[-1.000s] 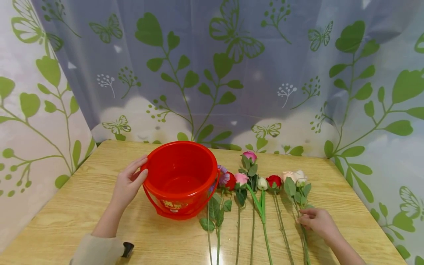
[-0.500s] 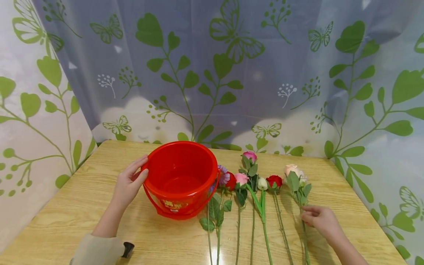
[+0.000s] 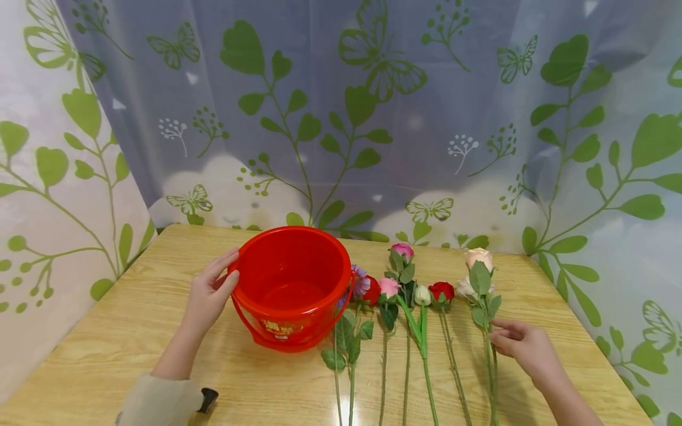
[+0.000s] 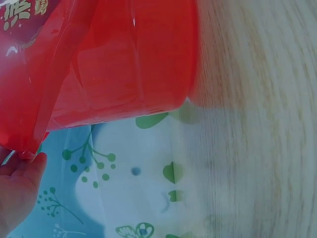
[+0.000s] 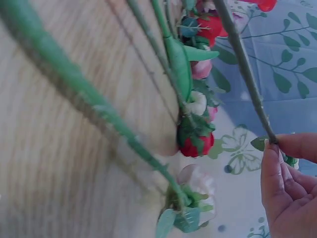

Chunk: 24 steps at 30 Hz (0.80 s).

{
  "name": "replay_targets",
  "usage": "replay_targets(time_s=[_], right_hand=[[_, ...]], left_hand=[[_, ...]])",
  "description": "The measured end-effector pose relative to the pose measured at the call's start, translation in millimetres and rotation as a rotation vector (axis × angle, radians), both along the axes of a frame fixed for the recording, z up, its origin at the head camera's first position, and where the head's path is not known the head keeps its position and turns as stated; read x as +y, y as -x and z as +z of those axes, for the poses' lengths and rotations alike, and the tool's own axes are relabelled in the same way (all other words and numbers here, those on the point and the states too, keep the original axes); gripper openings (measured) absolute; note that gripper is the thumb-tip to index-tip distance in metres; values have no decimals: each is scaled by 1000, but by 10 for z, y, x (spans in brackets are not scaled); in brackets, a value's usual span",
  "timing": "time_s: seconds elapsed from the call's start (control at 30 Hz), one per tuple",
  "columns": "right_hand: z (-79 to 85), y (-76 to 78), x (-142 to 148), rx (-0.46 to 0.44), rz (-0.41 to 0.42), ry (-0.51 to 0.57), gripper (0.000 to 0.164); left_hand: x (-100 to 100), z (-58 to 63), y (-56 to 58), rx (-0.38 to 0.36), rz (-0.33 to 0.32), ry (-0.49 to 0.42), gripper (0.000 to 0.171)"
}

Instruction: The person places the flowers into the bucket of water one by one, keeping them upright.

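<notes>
the half-curled left hand (image 3: 209, 293) gripped the red bucket (image 3: 290, 290); the right hand (image 3: 527, 350) pinched the peach rose (image 3: 479, 258) by its stem (image 5: 243, 64).

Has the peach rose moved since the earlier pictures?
Yes. In the head view, the peach rose has shifted up and rightward; its bloom now overlaps the table's back edge.

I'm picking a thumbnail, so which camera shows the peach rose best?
Head view: the peach rose shows its bloom clearly. Right wrist view shows its stem in the right hand, bloom hidden; left wrist view shows none.
</notes>
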State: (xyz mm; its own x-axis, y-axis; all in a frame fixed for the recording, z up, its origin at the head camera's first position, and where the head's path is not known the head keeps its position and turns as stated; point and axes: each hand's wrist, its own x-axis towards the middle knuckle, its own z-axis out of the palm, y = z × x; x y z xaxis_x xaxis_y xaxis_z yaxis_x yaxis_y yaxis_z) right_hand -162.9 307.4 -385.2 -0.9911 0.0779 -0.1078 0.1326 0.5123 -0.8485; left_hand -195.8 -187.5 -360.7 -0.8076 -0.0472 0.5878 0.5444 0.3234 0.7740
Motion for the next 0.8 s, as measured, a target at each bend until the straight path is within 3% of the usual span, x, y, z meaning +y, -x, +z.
replay_targets(time_s=[0.43, 0.8], right_hand=[[173, -14, -163, 51, -10, 51, 49], [217, 13, -285, 117, -3, 77, 47]], left_hand=[[6, -4, 4, -17, 12, 4, 30], [16, -5, 0, -5, 1, -14, 30]])
